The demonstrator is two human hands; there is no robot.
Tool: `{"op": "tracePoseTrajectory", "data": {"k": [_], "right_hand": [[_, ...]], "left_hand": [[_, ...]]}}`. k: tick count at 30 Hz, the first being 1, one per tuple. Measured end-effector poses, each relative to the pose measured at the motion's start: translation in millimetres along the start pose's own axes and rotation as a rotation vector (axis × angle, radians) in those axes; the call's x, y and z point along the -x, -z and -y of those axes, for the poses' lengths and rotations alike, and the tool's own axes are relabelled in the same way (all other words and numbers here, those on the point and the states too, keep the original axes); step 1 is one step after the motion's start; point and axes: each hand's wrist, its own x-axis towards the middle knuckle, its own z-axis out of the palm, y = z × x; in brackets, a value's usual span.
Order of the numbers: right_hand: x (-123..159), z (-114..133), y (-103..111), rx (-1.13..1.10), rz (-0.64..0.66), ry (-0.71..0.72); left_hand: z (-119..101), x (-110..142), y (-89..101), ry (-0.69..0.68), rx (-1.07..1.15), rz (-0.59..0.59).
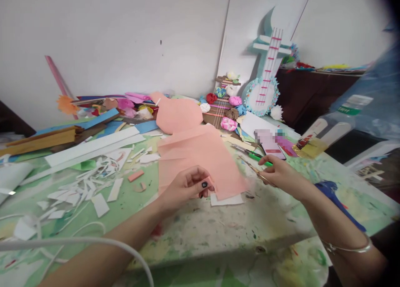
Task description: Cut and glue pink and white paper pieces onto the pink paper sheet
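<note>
My left hand (187, 186) is closed, pinching the near edge of a salmon-pink paper sheet (200, 153) that lies on the green, paint-stained table (218, 224). My right hand (279, 173) is closed around a thin stick-like tool (250, 165) just right of the sheet. I cannot make out what the tool is. A second pink sheet (178, 114) lies behind the first. Green-handled scissors (253, 154) rest just beyond my right hand.
White paper scraps (78, 187) and strips litter the left side, with stacked coloured boards (62, 132) behind. Paper flowers (229, 122) and a paper guitar (265, 78) stand at the back. A phone (271, 143), a glue bottle (325, 128) and a blue tool (337, 199) sit at the right.
</note>
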Motion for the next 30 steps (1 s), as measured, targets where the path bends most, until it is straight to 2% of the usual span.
{"op": "tracePoseTrajectory", "data": {"k": [3, 6, 9, 13, 18, 25, 30], "right_hand": [[8, 25, -19, -0.381, 0.064, 0.205], [5, 50, -47, -0.559, -0.008, 0.354], [-2, 66, -77, -0.589, -0.076, 0.417], [-3, 67, -104, -0.441, -0.196, 0.531], [4, 58, -113, -0.372, -0.223, 0.590], [5, 55, -115, -0.293, -0.250, 0.654], [6, 56, -114, -0.247, -0.280, 0.679]], "left_hand": [[2, -1, -0.1, -0.025, 0.033, 0.026], [3, -2, 1.0, -0.025, 0.070, 0.030], [3, -2, 1.2, -0.011, 0.107, 0.010], [2, -1, -0.4, 0.001, 0.138, -0.015], [5, -1, -2.0, 0.049, 0.209, -0.034], [9, -1, -2.6, 0.062, 0.235, 0.017], [8, -1, -3.9, 0.080, 0.230, 0.009]]}}
